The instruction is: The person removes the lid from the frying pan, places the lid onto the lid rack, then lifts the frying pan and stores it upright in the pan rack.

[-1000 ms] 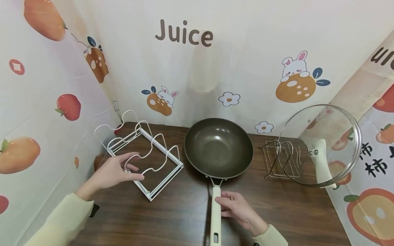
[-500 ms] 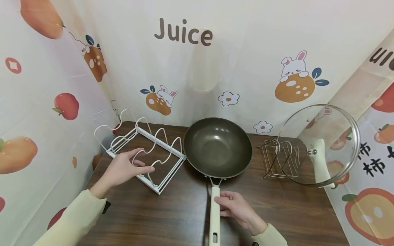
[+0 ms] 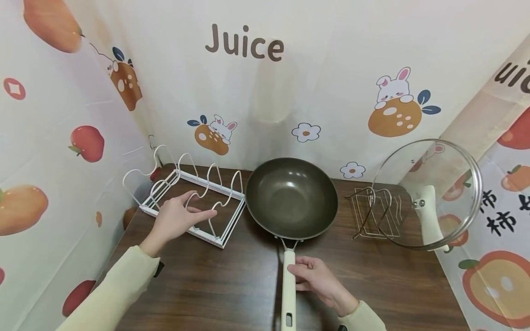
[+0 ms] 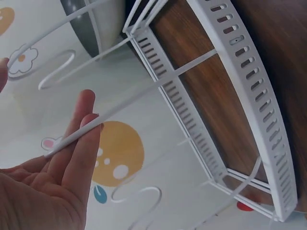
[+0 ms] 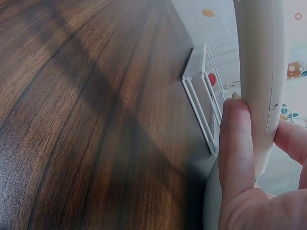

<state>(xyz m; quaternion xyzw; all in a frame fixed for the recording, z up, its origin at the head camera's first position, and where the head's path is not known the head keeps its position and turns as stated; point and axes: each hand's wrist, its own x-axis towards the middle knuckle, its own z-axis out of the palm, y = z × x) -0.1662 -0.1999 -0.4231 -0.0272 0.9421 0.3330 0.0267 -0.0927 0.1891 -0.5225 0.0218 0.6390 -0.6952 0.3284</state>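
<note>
A white wire pot rack (image 3: pixel 207 237) with wavy upright dividers lies on the table at the left. My left hand (image 3: pixel 175 218) holds it by the dividers, with the thumb on one wire. In the left wrist view the fingers (image 4: pixel 86 148) lie nearly straight along another wire of the rack (image 4: pixel 254 91). Just right of the rack sits a dark wok (image 3: pixel 291 197), its cream handle (image 3: pixel 289 289) pointing toward me. My right hand (image 3: pixel 320 278) grips that handle from the right. The right wrist view shows the handle (image 5: pixel 261 72) between thumb and fingers.
A metal wire stand (image 3: pixel 374 214) at the right holds a glass lid (image 3: pixel 478 193) tilted upright, with a cream knob (image 3: pixel 430 216). Printed cloth walls (image 3: pixel 339 50) enclose the wooden table (image 3: pixel 223 285) at the back and both sides.
My left hand has moved right and a little away, turning the rack so its front side runs more squarely across. The right hand and wok stay put.
</note>
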